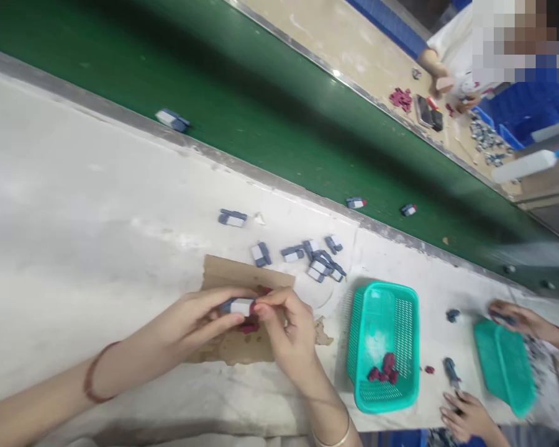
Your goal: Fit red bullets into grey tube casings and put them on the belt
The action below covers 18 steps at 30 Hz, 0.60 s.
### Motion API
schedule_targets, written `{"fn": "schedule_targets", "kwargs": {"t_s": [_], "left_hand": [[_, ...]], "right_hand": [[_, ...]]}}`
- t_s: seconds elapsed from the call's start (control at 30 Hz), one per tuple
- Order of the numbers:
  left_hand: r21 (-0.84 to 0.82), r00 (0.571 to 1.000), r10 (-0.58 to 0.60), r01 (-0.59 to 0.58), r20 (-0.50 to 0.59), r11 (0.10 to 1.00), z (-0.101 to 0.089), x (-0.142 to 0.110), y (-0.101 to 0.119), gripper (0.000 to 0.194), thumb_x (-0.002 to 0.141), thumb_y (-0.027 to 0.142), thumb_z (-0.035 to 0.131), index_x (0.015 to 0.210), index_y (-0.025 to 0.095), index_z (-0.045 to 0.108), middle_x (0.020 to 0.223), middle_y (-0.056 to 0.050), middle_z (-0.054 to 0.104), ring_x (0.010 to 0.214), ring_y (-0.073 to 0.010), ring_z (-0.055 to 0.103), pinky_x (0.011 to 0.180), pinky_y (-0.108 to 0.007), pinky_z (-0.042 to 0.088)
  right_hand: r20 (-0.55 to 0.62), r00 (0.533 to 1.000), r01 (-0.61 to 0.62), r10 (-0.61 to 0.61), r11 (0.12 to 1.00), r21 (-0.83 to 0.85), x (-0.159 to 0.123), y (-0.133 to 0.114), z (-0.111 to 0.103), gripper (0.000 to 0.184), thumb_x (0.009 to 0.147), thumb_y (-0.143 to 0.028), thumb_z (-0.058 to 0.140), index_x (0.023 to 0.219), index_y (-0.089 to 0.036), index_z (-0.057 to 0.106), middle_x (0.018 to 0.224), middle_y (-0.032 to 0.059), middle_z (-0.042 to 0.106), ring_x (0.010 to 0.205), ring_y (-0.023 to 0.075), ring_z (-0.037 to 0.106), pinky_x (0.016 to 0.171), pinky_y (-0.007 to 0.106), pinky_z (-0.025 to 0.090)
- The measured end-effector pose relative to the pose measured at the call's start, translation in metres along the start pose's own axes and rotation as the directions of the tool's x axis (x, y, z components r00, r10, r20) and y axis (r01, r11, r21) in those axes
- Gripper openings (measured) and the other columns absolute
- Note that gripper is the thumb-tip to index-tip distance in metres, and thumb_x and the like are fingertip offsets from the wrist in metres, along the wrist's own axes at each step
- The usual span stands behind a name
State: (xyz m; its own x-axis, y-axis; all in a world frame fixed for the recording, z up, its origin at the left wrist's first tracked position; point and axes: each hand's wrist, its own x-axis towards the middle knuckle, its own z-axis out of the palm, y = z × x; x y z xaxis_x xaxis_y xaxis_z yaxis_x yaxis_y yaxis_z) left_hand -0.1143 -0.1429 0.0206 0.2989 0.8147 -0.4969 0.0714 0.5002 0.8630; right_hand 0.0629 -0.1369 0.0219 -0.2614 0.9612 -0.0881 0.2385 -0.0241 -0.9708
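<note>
My left hand (205,316) holds a small grey-blue and white plastic part (240,306) between thumb and fingers, above a piece of cardboard (214,273). My right hand (286,329) pinches at the right end of that part, where a small dark red piece (253,307) shows at my fingertips. More dark red pieces (248,328) lie on the cardboard beneath, partly hidden by my hands. Beyond the cardboard, several similar grey-blue and white parts (319,267) lie on the white table, some in a heap.
A green basket (417,347) with several dark red pieces stands to my right. Past the table runs a green conveyor belt (261,124) carrying a few parts. A co-worker's hands (468,416) work beside another green basket (503,366). Another person (456,49) sits across the belt.
</note>
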Motion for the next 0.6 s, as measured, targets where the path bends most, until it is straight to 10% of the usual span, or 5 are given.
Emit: {"fn": "schedule_targets", "kwargs": {"t_s": [0.17,0.37,0.5,0.6], "left_hand": [[0.252,0.98,0.189,-0.199,0.063,0.947,0.005,0.005,-0.003,0.021,0.081,0.042,0.058,0.071,0.031,0.072,0.061,0.003,0.069,0.055,-0.02,0.063,0.053,-0.021,0.049],[0.418,0.964,0.228,-0.266,0.139,0.869,0.007,0.027,0.012,0.036,0.08,0.052,0.059,0.106,0.032,0.073,0.105,-0.001,0.075,0.097,-0.031,0.067,0.079,-0.027,0.052],[0.521,0.935,0.355,-0.307,0.008,0.797,-0.008,0.062,0.04,0.045,0.079,0.054,0.059,0.112,0.025,0.069,0.113,-0.004,0.072,0.098,-0.029,0.065,0.081,-0.029,0.049],[0.629,0.863,0.492,-0.32,-0.115,0.708,-0.026,0.102,0.056,0.051,0.077,0.052,0.055,0.113,0.019,0.067,0.114,-0.003,0.07,0.091,-0.0218,0.064,0.078,-0.026,0.044]], "right_hand": [[-0.106,0.992,-0.06,0.064,0.997,0.04,-0.006,-0.008,0.0,0.015,0.088,-0.029,0.056,0.077,-0.021,0.062,0.072,-0.0004,0.07,0.066,0.0135,0.066,0.062,0.023,0.052],[-0.147,0.988,-0.078,0.046,0.972,-0.22,-0.042,-0.017,-0.048,0.019,0.093,-0.03,0.05,0.098,-0.022,0.066,0.08,0.0012,0.071,0.07,0.0156,0.066,0.062,0.025,0.051],[-0.467,0.883,-0.361,0.045,0.703,-0.613,-0.09,-0.007,-0.112,0.018,0.092,-0.031,0.05,0.09,-0.022,0.066,0.082,0.0072,0.07,0.07,0.024,0.064,0.059,0.034,0.049],[-0.483,0.873,-0.452,0.064,0.476,-0.754,-0.121,0.012,-0.143,0.016,0.086,-0.025,0.05,0.078,-0.023,0.064,0.072,0.0077,0.069,0.063,0.027,0.063,0.054,0.037,0.047]]}}
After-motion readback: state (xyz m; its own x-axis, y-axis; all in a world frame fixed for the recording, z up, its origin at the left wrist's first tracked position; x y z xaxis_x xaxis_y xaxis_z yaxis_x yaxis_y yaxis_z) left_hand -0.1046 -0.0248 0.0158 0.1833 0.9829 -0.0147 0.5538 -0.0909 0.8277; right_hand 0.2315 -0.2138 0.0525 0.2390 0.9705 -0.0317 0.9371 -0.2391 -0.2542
